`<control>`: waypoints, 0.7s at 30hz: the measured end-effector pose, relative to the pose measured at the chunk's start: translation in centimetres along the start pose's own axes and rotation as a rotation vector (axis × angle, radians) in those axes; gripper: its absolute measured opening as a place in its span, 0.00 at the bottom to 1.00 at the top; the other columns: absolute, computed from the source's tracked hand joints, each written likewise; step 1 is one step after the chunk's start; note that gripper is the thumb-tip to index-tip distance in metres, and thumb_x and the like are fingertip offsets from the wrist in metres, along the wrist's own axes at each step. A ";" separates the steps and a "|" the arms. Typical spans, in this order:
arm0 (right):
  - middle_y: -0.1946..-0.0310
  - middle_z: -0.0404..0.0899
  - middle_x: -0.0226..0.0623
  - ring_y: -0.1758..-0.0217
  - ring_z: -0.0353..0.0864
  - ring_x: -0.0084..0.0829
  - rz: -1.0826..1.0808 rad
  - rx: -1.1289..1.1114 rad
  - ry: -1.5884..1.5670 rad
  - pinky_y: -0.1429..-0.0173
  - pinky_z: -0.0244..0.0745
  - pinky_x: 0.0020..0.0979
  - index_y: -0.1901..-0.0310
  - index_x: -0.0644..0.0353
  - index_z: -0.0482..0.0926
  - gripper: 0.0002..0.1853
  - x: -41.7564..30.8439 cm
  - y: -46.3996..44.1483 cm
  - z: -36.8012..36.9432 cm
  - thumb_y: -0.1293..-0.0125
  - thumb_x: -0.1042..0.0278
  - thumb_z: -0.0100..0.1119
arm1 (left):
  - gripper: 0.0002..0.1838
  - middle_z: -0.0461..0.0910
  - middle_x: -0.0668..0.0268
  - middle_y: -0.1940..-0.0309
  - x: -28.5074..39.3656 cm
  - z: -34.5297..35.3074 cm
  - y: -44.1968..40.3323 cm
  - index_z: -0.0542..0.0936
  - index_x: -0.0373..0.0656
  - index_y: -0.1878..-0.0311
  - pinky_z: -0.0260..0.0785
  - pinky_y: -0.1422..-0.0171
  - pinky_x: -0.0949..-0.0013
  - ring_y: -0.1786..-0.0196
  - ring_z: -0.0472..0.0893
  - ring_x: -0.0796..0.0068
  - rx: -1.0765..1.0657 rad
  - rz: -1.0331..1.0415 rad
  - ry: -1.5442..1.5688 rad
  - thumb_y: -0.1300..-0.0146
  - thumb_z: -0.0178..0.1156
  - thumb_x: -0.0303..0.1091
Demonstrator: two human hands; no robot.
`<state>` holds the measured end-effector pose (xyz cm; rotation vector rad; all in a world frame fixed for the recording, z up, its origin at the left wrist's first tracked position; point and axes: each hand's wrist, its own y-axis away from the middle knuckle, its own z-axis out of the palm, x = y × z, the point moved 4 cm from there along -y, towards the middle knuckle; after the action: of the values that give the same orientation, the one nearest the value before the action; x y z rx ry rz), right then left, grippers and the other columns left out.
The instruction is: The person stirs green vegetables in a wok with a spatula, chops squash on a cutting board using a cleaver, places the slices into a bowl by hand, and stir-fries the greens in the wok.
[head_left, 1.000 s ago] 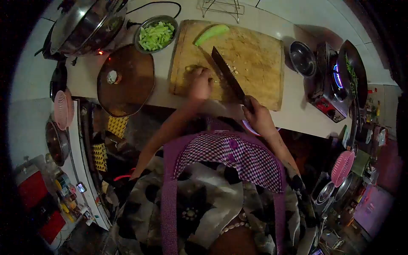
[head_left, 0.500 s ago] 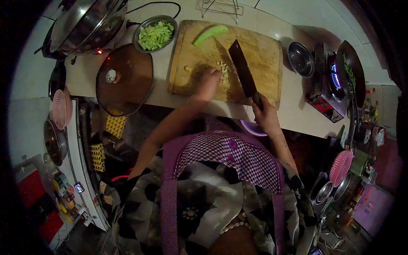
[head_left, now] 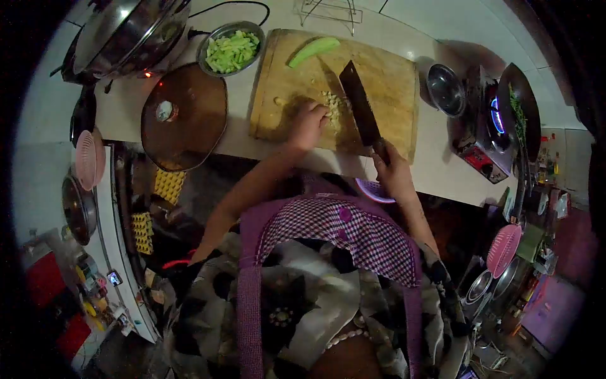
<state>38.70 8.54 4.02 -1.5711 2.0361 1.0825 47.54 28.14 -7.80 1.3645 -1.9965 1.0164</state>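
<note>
My right hand [head_left: 396,172] is wrapped round the handle of a dark cleaver [head_left: 360,104], whose broad blade slants up and left over the wooden cutting board [head_left: 388,82]. Left of the blade, a small heap of chopped pale bits [head_left: 333,108], which look like garlic, lies on the board. My left hand [head_left: 308,126] is closed with bent fingers at the heap's left edge; what its fingertips grip, if anything, is hidden. A whole pale piece [head_left: 279,101] sits farther left. Near the board's far edge lies a long green vegetable piece [head_left: 314,50].
A metal bowl of cut green vegetable [head_left: 232,52] stands beyond the board's left corner. Farther left are a brown lid-like board [head_left: 189,126] and a large steel pot [head_left: 120,38]. Rightward stand a steel bowl [head_left: 446,90] and a lit gas stove [head_left: 483,148] under a wok [head_left: 524,104] with greens.
Both hands and the cleaver stay almost in place. The left fingers shift very slightly at the chopped heap, and the whole view tilts a little.
</note>
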 end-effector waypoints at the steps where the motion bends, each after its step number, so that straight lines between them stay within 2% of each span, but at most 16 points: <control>1: 0.68 0.80 0.49 0.68 0.81 0.38 -0.025 0.006 0.006 0.63 0.73 0.35 0.45 0.64 0.70 0.20 0.4 -0.1 0.2 0.37 0.66 0.56 | 0.10 0.74 0.56 0.62 -0.1 -0.2 0.2 0.78 0.41 0.59 0.68 0.51 0.59 0.54 0.73 0.53 0.020 -0.015 0.014 0.46 0.59 0.27; 2: 0.68 0.80 0.49 0.68 0.81 0.39 -0.173 0.040 0.011 0.63 0.73 0.35 0.46 0.64 0.70 0.20 2.4 -0.8 0.9 0.37 0.66 0.56 | 0.10 0.74 0.56 0.62 -0.1 -0.4 0.3 0.78 0.41 0.59 0.67 0.51 0.59 0.54 0.73 0.53 0.042 -0.027 0.028 0.46 0.60 0.27; 4: 0.69 0.80 0.49 0.69 0.81 0.39 -0.287 0.063 0.050 0.63 0.73 0.36 0.46 0.64 0.70 0.19 2.6 -0.9 1.0 0.37 0.66 0.56 | 0.10 0.74 0.56 0.61 -0.2 -0.6 0.5 0.78 0.41 0.59 0.67 0.50 0.58 0.54 0.73 0.53 0.064 -0.047 0.031 0.47 0.60 0.27; 6: 0.69 0.80 0.49 0.69 0.80 0.39 -0.227 0.034 0.111 0.64 0.73 0.35 0.47 0.64 0.70 0.19 2.3 -1.0 1.0 0.37 0.65 0.56 | 0.11 0.74 0.56 0.61 -0.4 -0.8 0.6 0.78 0.41 0.59 0.67 0.50 0.58 0.54 0.73 0.53 0.069 -0.069 0.000 0.48 0.61 0.27; 9: 0.71 0.79 0.48 0.69 0.80 0.38 -0.249 0.030 0.037 0.64 0.73 0.35 0.47 0.64 0.70 0.19 0.0 -0.1 0.6 0.38 0.65 0.57 | 0.11 0.74 0.55 0.61 -0.3 -1.0 0.5 0.78 0.41 0.60 0.68 0.51 0.57 0.55 0.73 0.52 0.113 -0.025 -0.068 0.49 0.61 0.27; 12: 0.74 0.78 0.46 0.73 0.80 0.36 -0.183 -0.034 -0.003 0.67 0.73 0.33 0.47 0.64 0.70 0.19 -0.1 -0.7 1.5 0.38 0.65 0.57 | 0.11 0.74 0.56 0.61 -0.9 -0.7 0.6 0.78 0.41 0.61 0.68 0.52 0.57 0.56 0.73 0.52 0.104 -0.026 -0.044 0.50 0.62 0.26; 15: 0.77 0.77 0.43 0.77 0.78 0.32 -0.023 -0.088 0.061 0.71 0.72 0.32 0.48 0.63 0.70 0.18 -1.7 -0.5 1.2 0.37 0.65 0.56 | 0.11 0.74 0.56 0.62 -0.9 -1.1 0.5 0.78 0.40 0.61 0.67 0.51 0.57 0.56 0.73 0.52 0.087 -0.003 -0.031 0.50 0.62 0.25; 18: 0.77 0.77 0.43 0.80 0.77 0.31 -0.105 -0.023 -0.003 0.73 0.72 0.32 0.47 0.62 0.70 0.18 -0.7 -0.5 1.4 0.37 0.65 0.56 | 0.11 0.73 0.55 0.64 -1.7 -0.5 0.7 0.78 0.40 0.61 0.66 0.52 0.57 0.56 0.73 0.52 0.060 -0.050 0.049 0.50 0.61 0.24; 21: 0.77 0.77 0.44 0.80 0.77 0.30 -0.176 -0.051 0.054 0.74 0.72 0.32 0.46 0.61 0.69 0.19 0.0 -1.1 2.0 0.37 0.65 0.56 | 0.11 0.74 0.55 0.64 -1.3 -0.7 0.9 0.78 0.40 0.60 0.67 0.53 0.57 0.57 0.73 0.52 0.131 -0.033 0.031 0.49 0.61 0.25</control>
<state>39.34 9.93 2.31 -1.7857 1.8749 1.0439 47.20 29.60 -8.68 1.4359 -1.9073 1.1642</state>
